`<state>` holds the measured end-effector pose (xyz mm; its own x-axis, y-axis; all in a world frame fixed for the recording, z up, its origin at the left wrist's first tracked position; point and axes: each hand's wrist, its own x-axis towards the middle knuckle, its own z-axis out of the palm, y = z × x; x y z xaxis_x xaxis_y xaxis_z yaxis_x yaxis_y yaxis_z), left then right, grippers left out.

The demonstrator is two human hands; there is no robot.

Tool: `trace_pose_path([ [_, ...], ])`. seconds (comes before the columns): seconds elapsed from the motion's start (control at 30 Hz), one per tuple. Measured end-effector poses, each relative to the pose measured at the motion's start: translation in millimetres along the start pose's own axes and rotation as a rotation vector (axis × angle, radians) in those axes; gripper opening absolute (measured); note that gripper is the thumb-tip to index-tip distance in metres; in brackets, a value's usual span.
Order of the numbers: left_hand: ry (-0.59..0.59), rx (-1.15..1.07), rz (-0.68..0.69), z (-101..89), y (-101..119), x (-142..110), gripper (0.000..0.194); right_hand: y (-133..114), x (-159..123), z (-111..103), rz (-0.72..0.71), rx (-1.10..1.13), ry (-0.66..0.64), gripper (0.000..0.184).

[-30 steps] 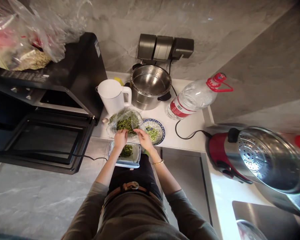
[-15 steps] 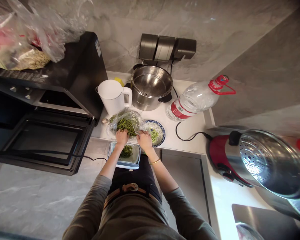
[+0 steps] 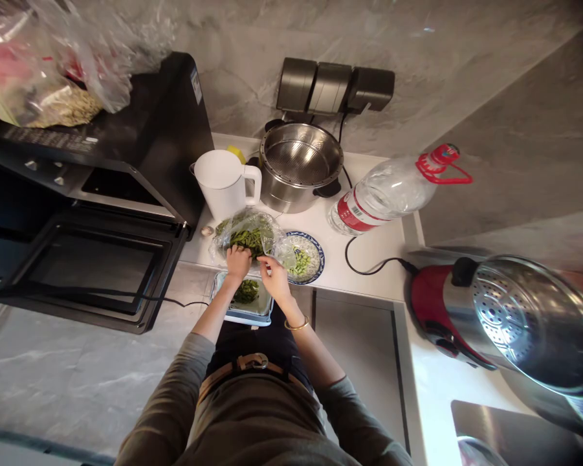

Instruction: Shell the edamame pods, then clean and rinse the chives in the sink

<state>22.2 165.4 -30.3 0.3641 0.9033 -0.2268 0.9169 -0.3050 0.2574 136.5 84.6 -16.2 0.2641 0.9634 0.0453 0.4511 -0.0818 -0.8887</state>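
Right hand (image 3: pixel 275 279) has shifted inward since the last frame, from flat on the bag's edge to close beside the left hand (image 3: pixel 238 264). Left hand looks little changed.

Green pods (image 3: pixel 253 242) lie in a clear plastic bag (image 3: pixel 243 221), opened out on the counter (image 3: pixel 342 278), just in front of the white jug (image 3: pixel 219 181). Left fingers close together, curled over the front pods; cannot tell whether any is gripped. Right thumb and forefinger nearly together at the bag's front edge; pod or film between them, too small to tell.

Handling, my judgement: lift one pod clear before squeezing, or the loose film gets pinched with it. Steady with the left, press with the right thumb, short strokes, no yank. Bag overlaps the near side of the blue-rimmed plate (image 3: pixel 314 261); a tug could drag it and scatter the shelled beans (image 3: pixel 301 261). Lined container (image 3: pixel 264 301) sits below the hands, more green pieces (image 3: pixel 246 292) inside. Wrists low over it: keep sleeves clear.
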Motion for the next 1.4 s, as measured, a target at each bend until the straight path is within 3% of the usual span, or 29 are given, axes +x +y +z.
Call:
trace_pose_path([
  [0.4, -0.012, -0.016, 0.006, 6.5, 1, 1, 0.022, 0, -9, 1, 0.093, 0.086, -0.01, 0.028],
  [0.57, 0.233, -0.214, 0.006, -4.1, -2, -10, 0.018, 1, -8, 2, 0.221, 0.203, 0.024, 0.03],
  [0.67, 0.362, -0.307, 0.063, -12.2, -3, -25, 0.016, -1, -3, 6, 0.364, 0.412, 0.04, 0.035],
  [0.77, 0.408, -0.293, 0.141, -19.4, 1, -45, 0.018, -11, 2, 11, 0.508, 0.673, 0.063, 0.036],
  [0.93, 0.374, -0.201, 0.174, -25.6, 10, -69, 0.024, -25, 3, 17, 0.581, 0.914, 0.094, 0.03],
  [1.07, 0.335, -0.082, 0.139, -27.9, 7, -72, 0.027, -26, -1, 19, 0.651, 0.995, 0.067, 0.031],
  [1.2, 0.219, -0.002, 0.2, -30.2, 5, -73, 0.025, -29, -4, 21, 0.658, 1.06, 0.075, 0.031],
  [1.4, 0.227, -0.182, 0.167, -26.7, 11, -75, 0.023, -34, -6, 22, 0.58, 1.063, 0.077, 0.029],
])
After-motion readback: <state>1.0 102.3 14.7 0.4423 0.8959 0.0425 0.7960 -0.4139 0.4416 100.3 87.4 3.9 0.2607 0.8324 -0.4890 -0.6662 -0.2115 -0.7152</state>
